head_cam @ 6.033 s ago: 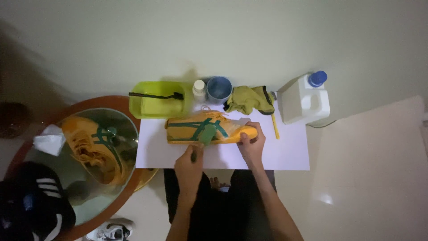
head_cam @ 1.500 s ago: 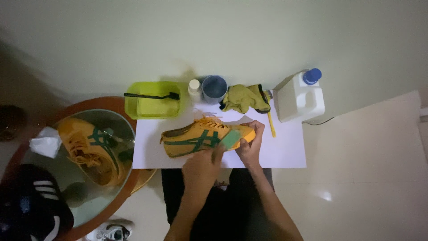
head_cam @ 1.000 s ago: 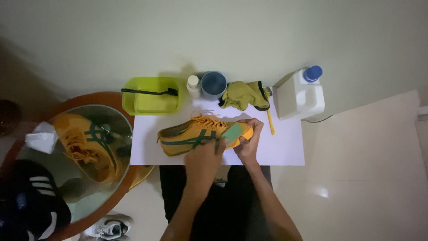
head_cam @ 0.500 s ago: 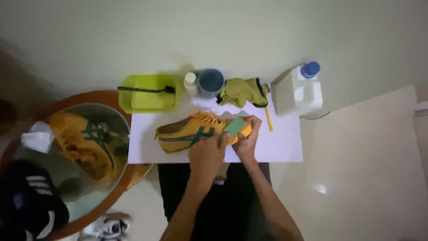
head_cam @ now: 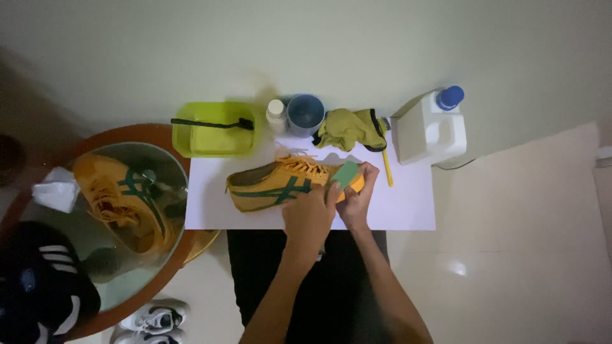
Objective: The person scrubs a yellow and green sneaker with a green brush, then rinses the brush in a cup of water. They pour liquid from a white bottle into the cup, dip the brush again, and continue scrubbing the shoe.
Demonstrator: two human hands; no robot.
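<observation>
Shifted toward the toe, the green sponge (head_cam: 347,173) sits pinched between left hand (head_cam: 310,216) and right hand (head_cam: 357,199), fingers partly hiding the yellow shoe (head_cam: 274,186) on the white counter (head_cam: 408,210). White jug (head_cam: 428,130), blue cap, stands far right.

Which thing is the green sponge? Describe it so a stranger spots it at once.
Start at the white sheet on the floor, then find the yellow shoe with green stripes lying on it. At the shoe's toe end, between the left hand and right hand, sits the green sponge, the only flat green block there.
</observation>
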